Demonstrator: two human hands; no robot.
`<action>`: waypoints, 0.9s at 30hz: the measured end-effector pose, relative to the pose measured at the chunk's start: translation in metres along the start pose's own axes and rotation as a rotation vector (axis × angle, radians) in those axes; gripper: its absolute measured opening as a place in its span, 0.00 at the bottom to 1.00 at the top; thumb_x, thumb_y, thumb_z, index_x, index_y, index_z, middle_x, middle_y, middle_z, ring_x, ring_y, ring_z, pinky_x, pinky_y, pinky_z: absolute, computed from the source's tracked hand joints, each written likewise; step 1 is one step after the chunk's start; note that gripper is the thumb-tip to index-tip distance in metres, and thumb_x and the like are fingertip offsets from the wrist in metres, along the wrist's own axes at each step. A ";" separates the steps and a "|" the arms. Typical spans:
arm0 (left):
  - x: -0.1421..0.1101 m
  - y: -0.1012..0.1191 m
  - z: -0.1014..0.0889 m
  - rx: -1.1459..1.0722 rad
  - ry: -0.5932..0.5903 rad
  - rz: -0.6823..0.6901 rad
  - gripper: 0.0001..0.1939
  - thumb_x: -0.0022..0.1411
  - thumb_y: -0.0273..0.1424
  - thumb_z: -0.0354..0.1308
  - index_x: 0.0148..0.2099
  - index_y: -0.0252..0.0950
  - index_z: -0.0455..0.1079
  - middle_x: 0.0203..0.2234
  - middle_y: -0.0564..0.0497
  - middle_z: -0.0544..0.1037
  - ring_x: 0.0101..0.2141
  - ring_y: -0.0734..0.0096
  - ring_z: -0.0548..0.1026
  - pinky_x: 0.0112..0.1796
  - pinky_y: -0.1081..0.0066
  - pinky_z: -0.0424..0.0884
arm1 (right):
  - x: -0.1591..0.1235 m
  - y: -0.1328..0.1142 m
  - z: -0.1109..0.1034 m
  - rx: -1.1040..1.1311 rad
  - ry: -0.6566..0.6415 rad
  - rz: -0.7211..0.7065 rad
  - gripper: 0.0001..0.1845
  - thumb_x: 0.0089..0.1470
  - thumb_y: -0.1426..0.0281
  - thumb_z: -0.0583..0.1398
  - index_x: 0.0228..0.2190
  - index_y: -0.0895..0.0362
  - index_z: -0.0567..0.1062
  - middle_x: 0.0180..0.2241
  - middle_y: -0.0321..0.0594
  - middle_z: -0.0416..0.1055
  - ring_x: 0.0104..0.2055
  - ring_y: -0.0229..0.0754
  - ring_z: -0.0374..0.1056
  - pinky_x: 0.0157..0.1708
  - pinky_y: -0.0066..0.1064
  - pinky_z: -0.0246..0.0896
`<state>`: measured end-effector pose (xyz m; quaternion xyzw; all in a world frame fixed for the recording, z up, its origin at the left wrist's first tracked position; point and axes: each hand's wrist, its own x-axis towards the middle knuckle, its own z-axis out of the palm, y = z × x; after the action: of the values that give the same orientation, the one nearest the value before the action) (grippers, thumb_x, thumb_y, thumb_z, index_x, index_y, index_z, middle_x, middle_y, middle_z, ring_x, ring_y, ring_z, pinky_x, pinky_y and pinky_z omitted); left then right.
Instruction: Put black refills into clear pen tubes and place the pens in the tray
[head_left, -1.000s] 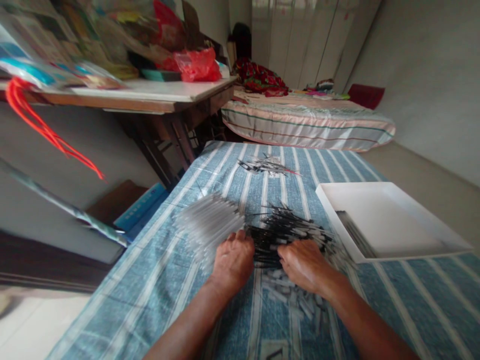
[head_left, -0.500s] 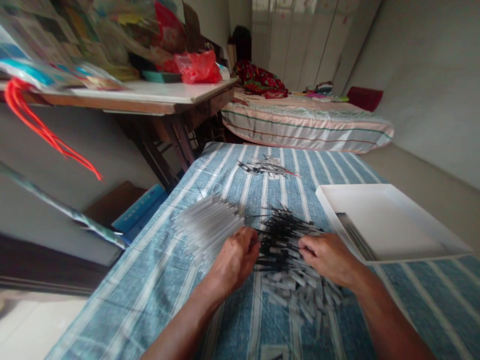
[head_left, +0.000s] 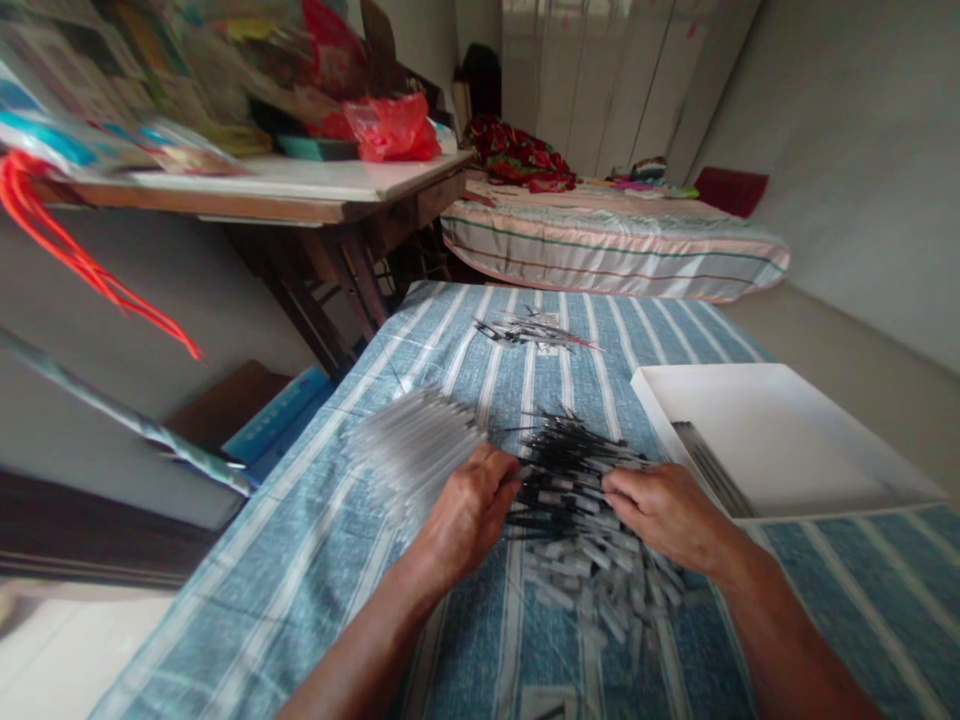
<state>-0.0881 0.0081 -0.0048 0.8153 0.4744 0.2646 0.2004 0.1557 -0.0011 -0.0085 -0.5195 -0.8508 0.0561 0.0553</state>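
Black slender plastic rods (head_left: 559,460) lie heaped between the left hand (head_left: 472,505) and right hand (head_left: 667,508), fingers curled at the heap's edges, whether around something I cannot tell. Translucent grey tubes (head_left: 416,445) lie to the heap's left, small grey caps (head_left: 600,580) on its near side, a shallow white box (head_left: 810,440) to its right.

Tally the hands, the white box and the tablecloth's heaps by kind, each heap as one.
Left hand, right hand: 2
Heap of pale tubes: 1
Heap of black-tipped sticks: 1
Heap of grey cap-like pieces: 1
Far heap of thin sticks: 1
White box: 1
Total: 7
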 end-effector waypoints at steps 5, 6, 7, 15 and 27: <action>0.000 -0.001 -0.001 0.010 -0.056 0.033 0.08 0.62 0.25 0.45 0.35 0.35 0.66 0.30 0.48 0.71 0.33 0.70 0.70 0.35 0.73 0.64 | -0.002 -0.001 -0.001 -0.032 -0.024 -0.044 0.13 0.57 0.69 0.50 0.28 0.54 0.73 0.23 0.38 0.74 0.25 0.38 0.68 0.26 0.27 0.47; -0.001 -0.001 -0.001 0.009 -0.064 0.039 0.08 0.63 0.26 0.45 0.35 0.35 0.66 0.30 0.48 0.70 0.33 0.70 0.70 0.35 0.73 0.64 | -0.002 -0.001 -0.001 -0.035 -0.034 -0.046 0.14 0.57 0.69 0.50 0.28 0.54 0.73 0.23 0.38 0.74 0.25 0.38 0.69 0.26 0.28 0.47; -0.001 -0.001 -0.002 0.009 -0.071 0.043 0.09 0.63 0.26 0.45 0.35 0.35 0.66 0.30 0.48 0.70 0.33 0.70 0.70 0.35 0.73 0.64 | -0.002 -0.001 -0.002 -0.037 -0.042 -0.045 0.14 0.57 0.69 0.50 0.27 0.54 0.73 0.23 0.38 0.74 0.25 0.38 0.69 0.26 0.28 0.47; -0.001 0.002 -0.005 0.005 -0.061 0.044 0.09 0.62 0.25 0.45 0.35 0.34 0.67 0.30 0.48 0.70 0.32 0.71 0.70 0.34 0.74 0.64 | -0.003 0.002 -0.002 -0.028 -0.049 -0.028 0.12 0.56 0.70 0.51 0.27 0.55 0.73 0.23 0.38 0.74 0.25 0.38 0.69 0.26 0.28 0.46; 0.000 -0.001 -0.014 -0.169 -0.359 0.094 0.07 0.58 0.23 0.50 0.30 0.33 0.69 0.25 0.52 0.71 0.28 0.74 0.67 0.29 0.77 0.62 | -0.007 -0.005 -0.006 -0.117 -0.011 -0.110 0.13 0.57 0.74 0.51 0.24 0.56 0.71 0.21 0.37 0.72 0.22 0.37 0.66 0.23 0.30 0.40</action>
<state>-0.0977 0.0093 0.0051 0.8510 0.3685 0.1630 0.3369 0.1554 -0.0098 -0.0018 -0.4739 -0.8803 0.0061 0.0235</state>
